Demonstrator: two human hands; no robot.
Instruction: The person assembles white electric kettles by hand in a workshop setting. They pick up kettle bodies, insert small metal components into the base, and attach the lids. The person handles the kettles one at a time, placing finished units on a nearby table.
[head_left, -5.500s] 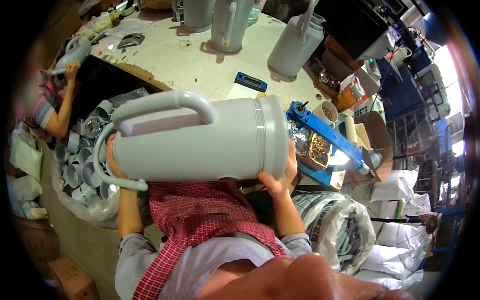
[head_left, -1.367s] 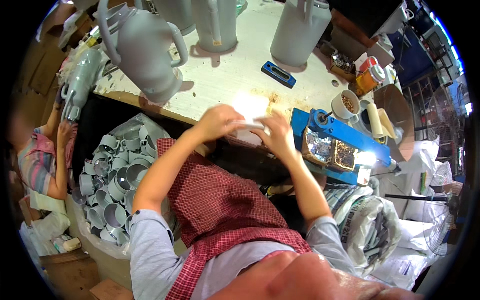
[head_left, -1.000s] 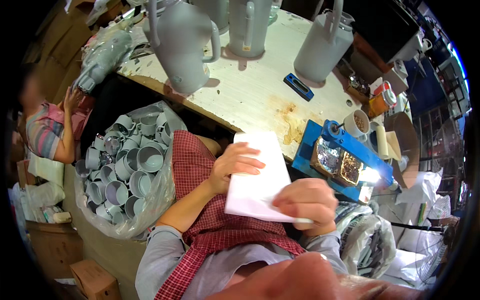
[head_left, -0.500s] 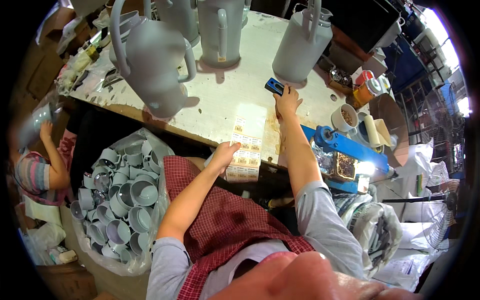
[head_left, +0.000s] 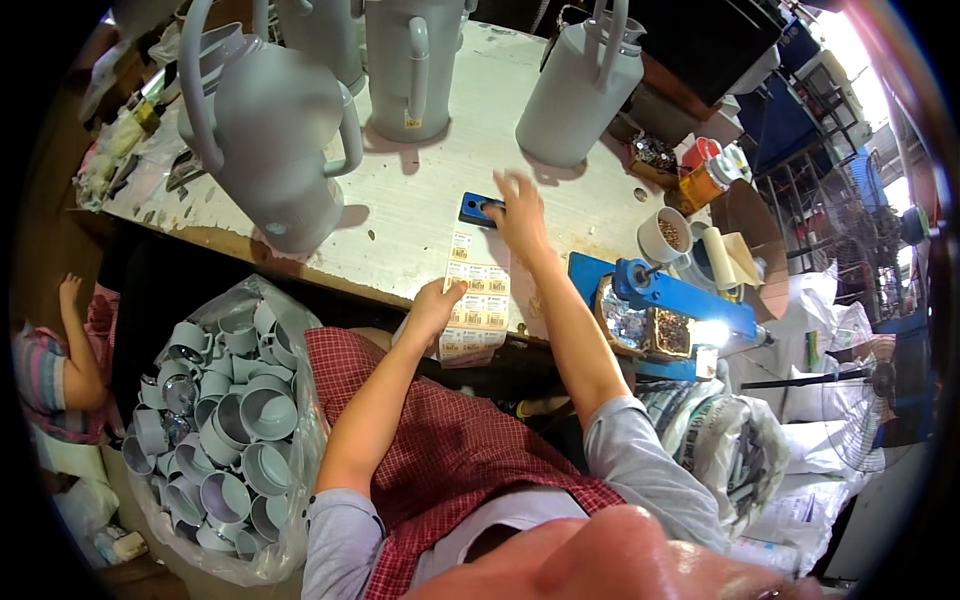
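My left hand (head_left: 432, 312) pinches the sticker sheet (head_left: 476, 303) at nine o'clock; my right hand (head_left: 522, 215), fingers loosely spread, touches the slotted blue block (head_left: 481, 215) at twelve!

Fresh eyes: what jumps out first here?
Probably the clear bag crammed with grey cups, lower left, and the large grey jugs on the table, up top. Then, at the table's near edge, the left hand holding a label sheet, the right hand at a blue block by its top end.
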